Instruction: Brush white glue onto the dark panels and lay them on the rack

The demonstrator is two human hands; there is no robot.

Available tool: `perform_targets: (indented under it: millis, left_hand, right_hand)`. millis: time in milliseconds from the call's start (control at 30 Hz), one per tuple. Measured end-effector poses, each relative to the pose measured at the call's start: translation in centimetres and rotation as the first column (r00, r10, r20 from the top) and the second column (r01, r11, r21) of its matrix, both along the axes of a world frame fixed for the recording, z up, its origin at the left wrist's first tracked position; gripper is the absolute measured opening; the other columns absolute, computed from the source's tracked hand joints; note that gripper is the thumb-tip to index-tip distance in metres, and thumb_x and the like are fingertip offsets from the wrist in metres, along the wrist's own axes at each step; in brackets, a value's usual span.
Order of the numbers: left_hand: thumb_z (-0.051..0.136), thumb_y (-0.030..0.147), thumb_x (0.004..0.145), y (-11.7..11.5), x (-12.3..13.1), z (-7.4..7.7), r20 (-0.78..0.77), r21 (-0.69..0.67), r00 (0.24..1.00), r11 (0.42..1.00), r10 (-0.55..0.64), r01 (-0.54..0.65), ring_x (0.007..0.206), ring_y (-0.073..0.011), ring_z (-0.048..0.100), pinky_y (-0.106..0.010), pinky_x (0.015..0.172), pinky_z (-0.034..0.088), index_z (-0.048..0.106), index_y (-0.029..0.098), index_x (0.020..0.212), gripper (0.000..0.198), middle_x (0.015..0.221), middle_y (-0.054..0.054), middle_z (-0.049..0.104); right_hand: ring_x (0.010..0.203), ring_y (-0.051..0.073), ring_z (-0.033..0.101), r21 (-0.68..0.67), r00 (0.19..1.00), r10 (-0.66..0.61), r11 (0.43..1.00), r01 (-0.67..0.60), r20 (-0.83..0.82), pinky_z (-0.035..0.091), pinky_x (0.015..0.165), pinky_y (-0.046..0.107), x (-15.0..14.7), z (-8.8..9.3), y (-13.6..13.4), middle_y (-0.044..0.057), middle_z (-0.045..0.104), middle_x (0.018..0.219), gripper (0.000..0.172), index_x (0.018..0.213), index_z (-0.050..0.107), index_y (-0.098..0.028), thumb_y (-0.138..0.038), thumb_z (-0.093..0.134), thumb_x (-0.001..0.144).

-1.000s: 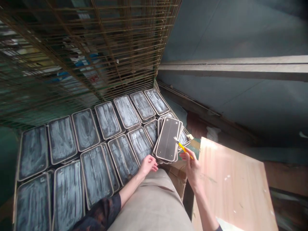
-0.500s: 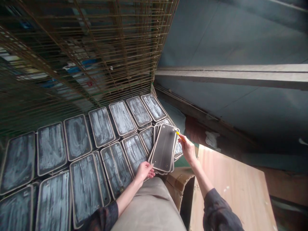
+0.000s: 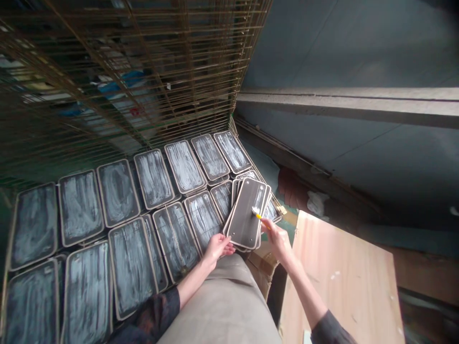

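Note:
A dark rectangular panel (image 3: 242,222) with rounded corners and a pale rim lies on top of a small stack of similar panels. My left hand (image 3: 217,249) grips its lower left corner between thumb and fingers. In my right hand (image 3: 278,240) is a small yellow-handled brush (image 3: 258,216), its whitish tip touching the panel's middle. A white streak (image 3: 258,193) runs above the tip near the panel's upper right; the rest of its face is dark. To the left, rows of panels (image 3: 131,263) coated with streaky white lie on a wire rack.
Wire grating (image 3: 201,62) rises behind the panels. A light wooden board (image 3: 340,272) lies to the right, with a cardboard box (image 3: 261,267) beside my knee. A grey-blue wall with a pale ledge (image 3: 344,101) stands at the right.
The brush in my right hand has moved down and left, from the panel's upper right corner to its middle. A white streak now shows behind it. My left hand keeps its grip.

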State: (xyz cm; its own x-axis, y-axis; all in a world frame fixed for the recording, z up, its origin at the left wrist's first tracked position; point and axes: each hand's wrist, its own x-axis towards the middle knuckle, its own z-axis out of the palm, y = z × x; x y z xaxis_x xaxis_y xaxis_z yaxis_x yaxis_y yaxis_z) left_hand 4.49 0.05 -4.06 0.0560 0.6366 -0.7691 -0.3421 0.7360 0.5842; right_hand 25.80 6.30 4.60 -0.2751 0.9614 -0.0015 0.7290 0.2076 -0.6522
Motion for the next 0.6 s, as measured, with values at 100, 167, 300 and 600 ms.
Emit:
perform_targets:
  millis: [100,167,300,600]
  left_hand:
    - [0.064,0.031,0.081,0.0,-0.1,0.2,0.016,0.002,1.000,1.000,-0.011,0.011,0.054,-0.0154,0.067,-0.022,0.050,0.054,0.050,0.011,0.073,0.026,0.064,-0.009,0.066]
    - [0.065,0.033,0.080,0.0,-0.2,0.3,0.023,0.004,1.000,1.000,-0.012,0.012,0.055,-0.0163,0.067,-0.022,0.051,0.054,0.051,0.011,0.073,0.027,0.065,-0.009,0.067]
    - [0.066,0.034,0.079,0.0,0.0,0.4,0.011,0.004,1.000,1.000,-0.004,0.004,0.056,-0.0160,0.068,-0.021,0.051,0.053,0.049,0.012,0.075,0.028,0.064,-0.009,0.067]
    - [0.072,0.033,0.071,0.3,0.4,-0.6,-0.074,0.071,0.997,0.997,0.016,-0.010,0.047,-0.0154,0.064,-0.021,0.043,0.050,0.043,0.016,0.076,0.034,0.054,-0.001,0.062]
  right_hand:
    - [0.082,0.017,0.067,-0.071,0.999,0.037,0.997,-0.038,-0.019,0.052,0.071,0.028,-0.7,1.2,-3.3,0.004,0.068,0.098,0.028,0.113,0.055,-0.023,-0.029,0.037,0.094]
    - [0.078,0.016,0.067,-0.123,0.999,0.053,0.991,-0.054,-0.007,0.052,0.068,0.027,-1.0,1.9,-4.9,0.003,0.068,0.094,0.027,0.112,0.056,-0.025,-0.030,0.036,0.094]
    - [0.069,0.016,0.066,-0.245,0.998,0.058,0.968,-0.060,-0.015,0.052,0.063,0.027,-1.1,3.0,-6.6,0.002,0.068,0.080,0.028,0.109,0.057,-0.025,-0.036,0.035,0.095]
    - [0.058,0.016,0.065,-0.397,0.943,-0.090,0.917,-0.048,-0.320,0.056,0.057,0.029,-0.1,1.6,-1.4,0.001,0.067,0.069,0.036,0.104,0.059,-0.020,-0.047,0.038,0.092]
